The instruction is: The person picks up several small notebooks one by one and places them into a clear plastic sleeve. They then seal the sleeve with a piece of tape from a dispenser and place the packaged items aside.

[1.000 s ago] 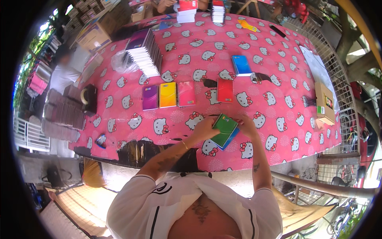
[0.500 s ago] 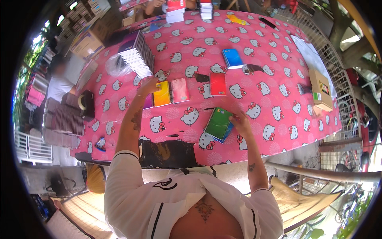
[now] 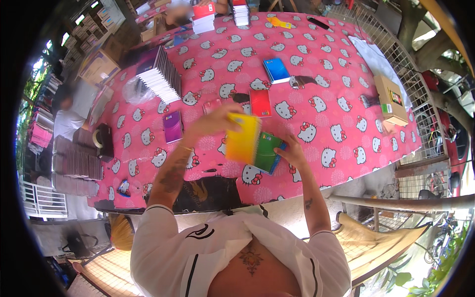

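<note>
My left hand (image 3: pixel 217 121) grips a yellow spiral notebook (image 3: pixel 242 141) by its top and holds it, tilted, partly over a green spiral notebook (image 3: pixel 267 154). The green one lies near the table's front edge, with a blue notebook's edge showing beneath it. Along its right side my right hand (image 3: pixel 293 151) is closed on the green notebook. Behind my left hand a pink notebook (image 3: pixel 212 105) is mostly hidden. A purple notebook (image 3: pixel 172 126) lies left of that hand, and a red notebook (image 3: pixel 260 103) lies just beyond the yellow one.
A tall stack of purple notebooks (image 3: pixel 161 74) stands at the far left. Blue notebooks (image 3: pixel 276 70) lie beyond the red one. A cardboard box (image 3: pixel 392 101) sits at the right edge, a black tape dispenser (image 3: pixel 105 142) at the left. Another person's hands are at the far side.
My left hand has lifted the yellow notebook from between the purple and pink ones and carried it right, over the green notebook. My right hand stays at the green notebook.
</note>
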